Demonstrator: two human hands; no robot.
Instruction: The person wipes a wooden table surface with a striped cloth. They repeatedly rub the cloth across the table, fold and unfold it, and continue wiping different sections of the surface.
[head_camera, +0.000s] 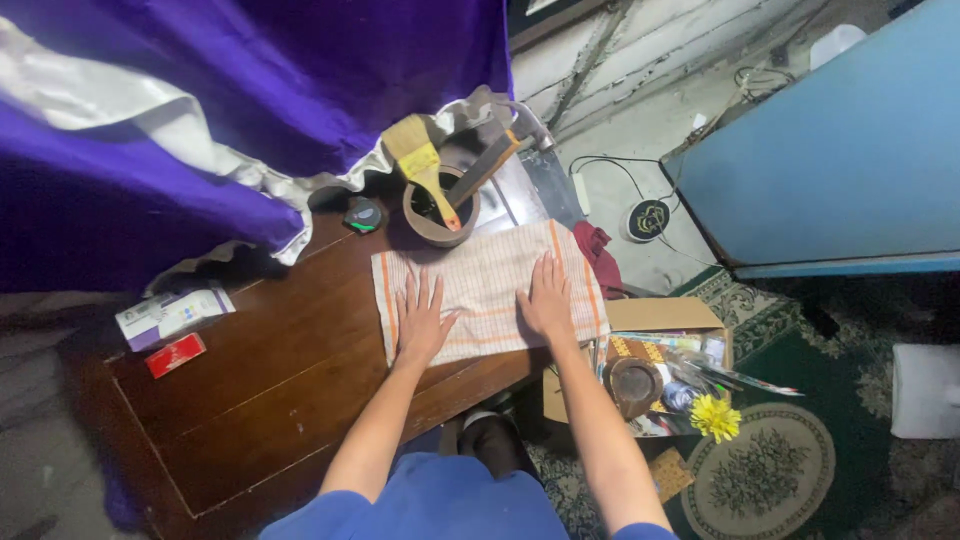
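Note:
A pale checked cloth (490, 275) with orange stripes lies spread flat on the dark wooden table (270, 380). My left hand (420, 320) presses flat on its near left part, fingers spread. My right hand (548, 298) lies flat on the cloth's right part, fingers together and pointing away from me. Neither hand holds anything. Just beyond the cloth stands a round brown pot (440, 212) holding a wide yellow-handled paintbrush (422, 160) and a dark flat tool.
A purple curtain with silver lining (200, 110) drapes over the table's far side. A white packet (170, 315) and a red box (175, 355) lie at the left. An open cardboard box (660, 370) of clutter with a yellow flower (715, 415) sits on the patterned rug; a blue cabinet (840, 160) stands right.

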